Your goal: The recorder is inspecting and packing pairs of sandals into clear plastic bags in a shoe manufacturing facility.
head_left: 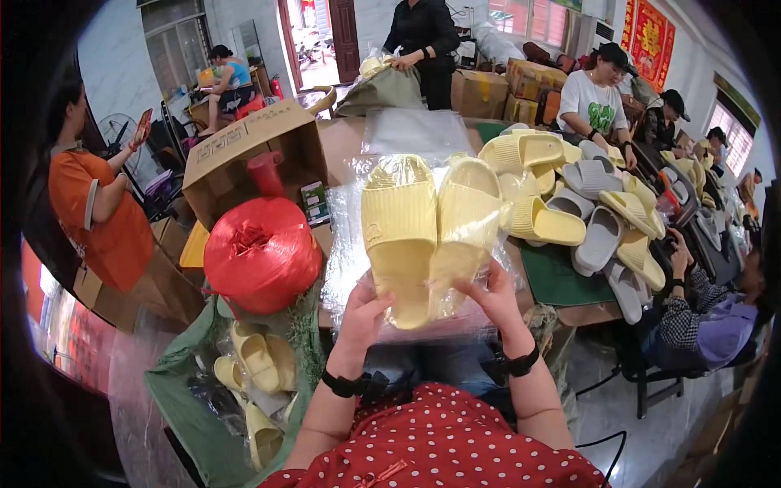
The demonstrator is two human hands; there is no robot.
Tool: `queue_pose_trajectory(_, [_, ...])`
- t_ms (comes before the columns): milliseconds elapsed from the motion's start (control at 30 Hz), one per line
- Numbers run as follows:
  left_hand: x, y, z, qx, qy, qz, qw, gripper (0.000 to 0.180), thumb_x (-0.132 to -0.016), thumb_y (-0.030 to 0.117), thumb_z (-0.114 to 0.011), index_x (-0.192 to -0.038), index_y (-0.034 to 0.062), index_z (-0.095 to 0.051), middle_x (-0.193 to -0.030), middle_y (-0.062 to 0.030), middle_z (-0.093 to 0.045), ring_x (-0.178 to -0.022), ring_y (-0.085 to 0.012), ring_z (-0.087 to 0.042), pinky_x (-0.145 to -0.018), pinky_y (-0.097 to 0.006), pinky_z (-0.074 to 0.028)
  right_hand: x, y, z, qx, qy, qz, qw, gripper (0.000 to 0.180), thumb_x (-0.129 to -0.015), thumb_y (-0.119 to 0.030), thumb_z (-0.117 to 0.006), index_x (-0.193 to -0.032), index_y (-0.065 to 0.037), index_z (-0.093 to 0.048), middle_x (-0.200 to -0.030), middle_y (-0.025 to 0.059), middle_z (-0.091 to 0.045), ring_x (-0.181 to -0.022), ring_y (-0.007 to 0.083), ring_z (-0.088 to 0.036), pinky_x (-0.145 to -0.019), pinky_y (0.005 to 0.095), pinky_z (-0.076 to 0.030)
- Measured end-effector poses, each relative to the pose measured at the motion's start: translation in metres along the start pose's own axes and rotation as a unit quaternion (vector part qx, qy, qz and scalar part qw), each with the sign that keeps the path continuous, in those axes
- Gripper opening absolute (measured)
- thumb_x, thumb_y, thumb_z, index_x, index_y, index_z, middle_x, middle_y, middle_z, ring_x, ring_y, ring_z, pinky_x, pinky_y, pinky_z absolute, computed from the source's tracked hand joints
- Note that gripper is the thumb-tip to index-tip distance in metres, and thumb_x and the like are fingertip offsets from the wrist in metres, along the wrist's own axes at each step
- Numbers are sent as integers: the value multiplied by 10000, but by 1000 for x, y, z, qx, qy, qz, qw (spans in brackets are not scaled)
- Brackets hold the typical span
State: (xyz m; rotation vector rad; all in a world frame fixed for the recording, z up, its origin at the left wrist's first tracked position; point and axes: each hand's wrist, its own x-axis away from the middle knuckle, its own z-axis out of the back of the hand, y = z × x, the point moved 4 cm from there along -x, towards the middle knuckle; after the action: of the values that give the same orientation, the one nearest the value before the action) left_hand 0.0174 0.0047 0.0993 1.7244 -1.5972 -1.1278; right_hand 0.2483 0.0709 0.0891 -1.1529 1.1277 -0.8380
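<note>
A pair of pale yellow slippers (427, 224) sits side by side inside a clear plastic bag (346, 252). I hold the bag up over the table edge. My left hand (362, 313) grips the heel end of the left slipper through the plastic. My right hand (492, 293) pinches the bag at the heel of the right slipper. Both wrists wear black bands.
A big red spool of plastic twine (262, 254) stands left of the bag, beside an open cardboard box (244, 154). A heap of yellow and grey slippers (578, 203) covers the table to the right. A green sack (236, 382) below holds bagged slippers. Several people work around.
</note>
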Motion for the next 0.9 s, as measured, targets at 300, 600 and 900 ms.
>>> queue_pose_trajectory(300, [12,-41,3,-43,64,38,996,462,-965,-7,-536,-1419,28,-459,-1334,-70,-588,-1242,-173,-539,-1060,-336,-421,11,10,-43,-128,137,56,981,516,-870,-31,-737,-1315,-4,-477,-1122,71,-640,-1005,135,-609,-846,270,-506])
queue_pose_trajectory(600, [63,1,36,-148,110,-28,983,462,-944,63,-629,-1379,27,-476,-1267,-41,-598,-1159,-142,-543,-983,-331,-459,28,32,-32,186,-71,18,980,610,-825,-115,-749,-1353,20,-473,-1320,164,-546,-1248,265,-506,-1045,397,-419])
queue_pose_trajectory(900, [278,201,222,-570,538,-300,543,402,-911,105,-663,-1269,-18,-526,-1125,-194,-660,-1051,-307,-635,-910,-391,-484,8,58,-21,393,-62,121,910,613,-826,-233,-760,-1334,10,-517,-1390,218,-474,-1301,385,-432,-1111,456,-343])
